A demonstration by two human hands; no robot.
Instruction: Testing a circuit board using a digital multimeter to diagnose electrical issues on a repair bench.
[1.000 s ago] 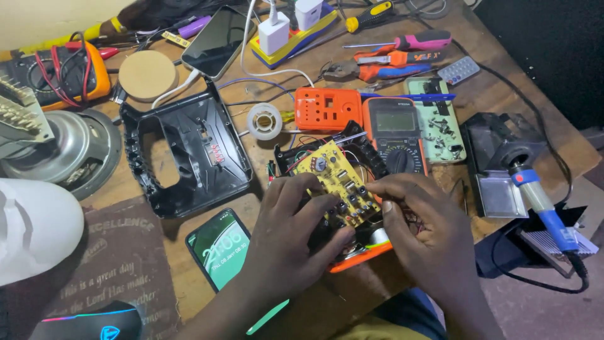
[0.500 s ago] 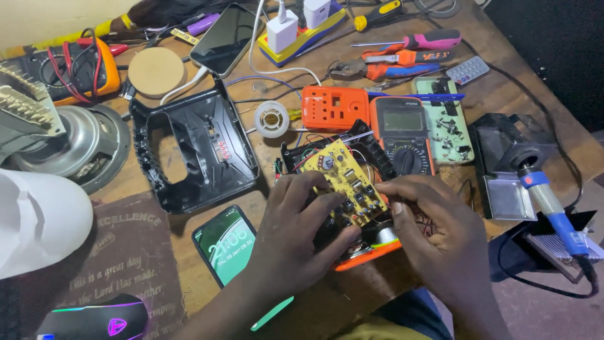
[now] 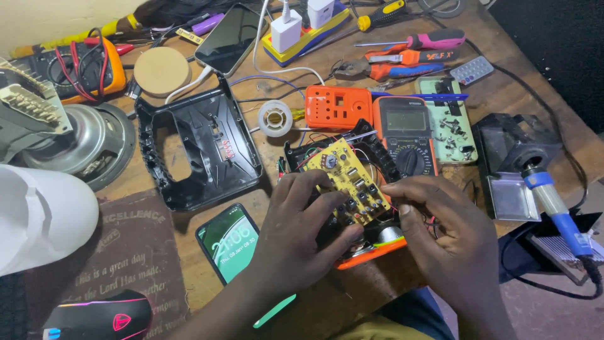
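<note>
While both hands are busy on it, the yellow circuit board (image 3: pixel 350 182) sits tilted over a small black and orange device shell (image 3: pixel 371 242) near the front edge of the wooden bench (image 3: pixel 352 296), so I'll use that board as the landmark. Left hand (image 3: pixel 301 236) is wrapped around the board's near-left edge, thumb pressing up at the lower corner, so it's grasping the board. Right hand (image 3: pixel 443 236) comes in from the board's right side with fingertips pinched at its edge; can't tell if it's gripping the board itself or the thin wires there. Just behind the board is an orange multimeter (image 3: pixel 406 135), with an orange plastic cover (image 3: pixel 338 107) behind and to the left of the board and a roll of solder (image 3: pixel 275 118) further left of that. Left of the board lies an open black plastic housing (image 3: pixel 198 151), and beyond that a bare speaker driver (image 3: pixel 88 141). Near-left of the board, a phone with a lit green screen (image 3: pixel 229 242) lies flat. Well off to the board's right, a blue-handled soldering iron (image 3: pixel 553 208) rests in its black stand (image 3: pixel 513 164). Far behind the board there's a pink-handled screwdriver (image 3: pixel 428 41), and a power strip with white chargers (image 3: pixel 302 25).
</note>
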